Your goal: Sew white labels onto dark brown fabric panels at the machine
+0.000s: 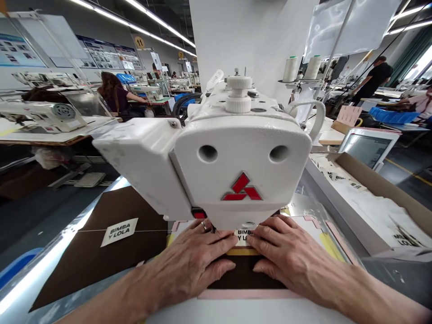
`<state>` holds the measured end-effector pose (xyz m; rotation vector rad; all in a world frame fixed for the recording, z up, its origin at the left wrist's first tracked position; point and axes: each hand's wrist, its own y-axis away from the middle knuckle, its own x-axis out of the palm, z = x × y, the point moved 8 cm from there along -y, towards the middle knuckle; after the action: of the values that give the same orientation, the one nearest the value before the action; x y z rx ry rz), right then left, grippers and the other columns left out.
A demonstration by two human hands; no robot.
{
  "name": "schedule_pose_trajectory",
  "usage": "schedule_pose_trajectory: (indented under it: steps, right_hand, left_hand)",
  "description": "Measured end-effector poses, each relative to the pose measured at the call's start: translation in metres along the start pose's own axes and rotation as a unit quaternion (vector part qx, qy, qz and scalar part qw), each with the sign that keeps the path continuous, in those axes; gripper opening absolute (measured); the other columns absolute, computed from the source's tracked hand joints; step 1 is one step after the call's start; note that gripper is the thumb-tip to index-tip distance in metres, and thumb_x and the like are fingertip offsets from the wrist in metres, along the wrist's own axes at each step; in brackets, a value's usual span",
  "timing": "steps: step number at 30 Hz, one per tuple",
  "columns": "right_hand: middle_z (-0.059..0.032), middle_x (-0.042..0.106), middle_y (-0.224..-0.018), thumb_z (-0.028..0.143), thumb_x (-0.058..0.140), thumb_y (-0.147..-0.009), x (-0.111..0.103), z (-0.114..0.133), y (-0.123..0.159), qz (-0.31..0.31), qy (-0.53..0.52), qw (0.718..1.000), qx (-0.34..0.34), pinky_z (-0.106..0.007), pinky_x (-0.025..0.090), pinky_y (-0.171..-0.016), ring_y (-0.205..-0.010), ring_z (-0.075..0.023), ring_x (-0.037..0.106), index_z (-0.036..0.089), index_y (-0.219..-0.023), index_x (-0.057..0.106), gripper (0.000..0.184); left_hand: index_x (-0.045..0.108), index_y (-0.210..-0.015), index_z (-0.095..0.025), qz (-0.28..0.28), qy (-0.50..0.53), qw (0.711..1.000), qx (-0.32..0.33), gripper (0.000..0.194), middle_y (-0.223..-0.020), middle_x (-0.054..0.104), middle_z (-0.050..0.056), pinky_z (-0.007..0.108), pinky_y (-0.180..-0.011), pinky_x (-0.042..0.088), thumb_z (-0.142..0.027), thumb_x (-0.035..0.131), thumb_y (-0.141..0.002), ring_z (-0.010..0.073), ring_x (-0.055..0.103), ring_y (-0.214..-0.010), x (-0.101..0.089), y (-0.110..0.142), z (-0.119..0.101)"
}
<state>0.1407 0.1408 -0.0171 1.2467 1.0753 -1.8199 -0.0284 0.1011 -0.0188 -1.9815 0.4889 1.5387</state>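
My left hand [194, 254] and my right hand [293, 252] lie flat under the head of a white sewing machine [241, 150], fingers stretched out toward it. Between their fingertips shows a white label [243, 236] printed "BIMBA Y LOLA", partly covered. Below it is a yellow strip [245, 252] and a piece of dark brown material [245, 270], framed by a pale template with pink edging [249, 294]. Both thumbs rest on or close to the brown piece. The needle area is hidden behind the machine head.
On the left lies another brown piece [81, 256] bearing a label [119, 231], with a thread running across it. A cardboard box [381, 189] of white labels stands at the right, near a screen [367, 146]. Thread cones [290, 69] stand behind. Other people work farther back.
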Motion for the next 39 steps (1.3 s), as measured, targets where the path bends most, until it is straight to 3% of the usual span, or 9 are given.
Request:
schedule_pose_trajectory:
  steps: [5, 16, 22, 30, 39]
  right_hand:
    - [-0.0098, 0.073, -0.132, 0.048, 0.061, -0.109, 0.000, 0.003, 0.000, -0.010, 0.011, 1.000, -0.012, -0.047, 0.049, -0.100, -0.114, -0.0283, 0.064, 0.021, -0.143, 0.064, 0.044]
    - [-0.0045, 0.068, -0.144, 0.047, 0.057, -0.111, 0.007, 0.003, 0.001, 0.013, 0.012, 1.000, -0.012, -0.051, 0.045, -0.105, -0.121, -0.0293, 0.059, 0.022, -0.146, 0.061, 0.042]
    - [-0.0051, 0.067, -0.144, 0.046, 0.057, -0.111, 0.009, 0.001, 0.003, 0.002, 0.023, 1.000, -0.015, -0.052, 0.045, -0.106, -0.124, -0.0303, 0.059, 0.023, -0.147, 0.059, 0.043]
    - [-0.0044, 0.064, -0.149, 0.046, 0.049, -0.114, 0.011, 0.000, 0.003, 0.024, 0.015, 1.000, -0.007, -0.053, 0.045, -0.107, -0.128, -0.0325, 0.056, 0.023, -0.146, 0.060, 0.041]
    - [-0.0031, 0.064, -0.149, 0.045, 0.050, -0.114, 0.008, 0.002, 0.002, 0.024, 0.013, 1.000, -0.007, -0.053, 0.046, -0.106, -0.126, -0.0313, 0.057, 0.023, -0.145, 0.059, 0.040]
  left_hand:
    - [0.064, -0.144, -0.027, -0.027, -0.001, 1.000, -0.004, 0.038, -0.134, 0.073, 0.005, 0.043, -0.109, 0.051, -0.039, 0.063, -0.108, 0.0280, 0.068, -0.119, -0.001, -0.002, 0.000]
    - [0.066, -0.140, -0.026, -0.009, -0.010, 1.000, 0.022, 0.032, -0.143, 0.068, 0.005, 0.040, -0.107, 0.051, -0.031, 0.061, -0.109, 0.0265, 0.068, -0.120, -0.006, -0.005, -0.006]
    - [0.058, -0.149, -0.023, 0.003, 0.007, 1.000, 0.021, 0.040, -0.149, 0.064, 0.006, 0.040, -0.110, 0.048, -0.029, 0.058, -0.109, 0.0276, 0.064, -0.128, -0.004, 0.000, -0.004]
    - [0.072, -0.126, -0.024, -0.089, 0.013, 0.996, 0.024, 0.026, -0.131, 0.075, 0.003, 0.039, -0.112, 0.042, -0.023, 0.052, -0.110, 0.0215, 0.070, -0.110, -0.015, 0.007, -0.003]
    - [0.073, -0.123, -0.021, -0.103, -0.004, 0.994, 0.034, 0.028, -0.125, 0.077, 0.003, 0.036, -0.109, 0.044, -0.019, 0.048, -0.111, 0.0193, 0.072, -0.105, -0.022, 0.004, -0.007]
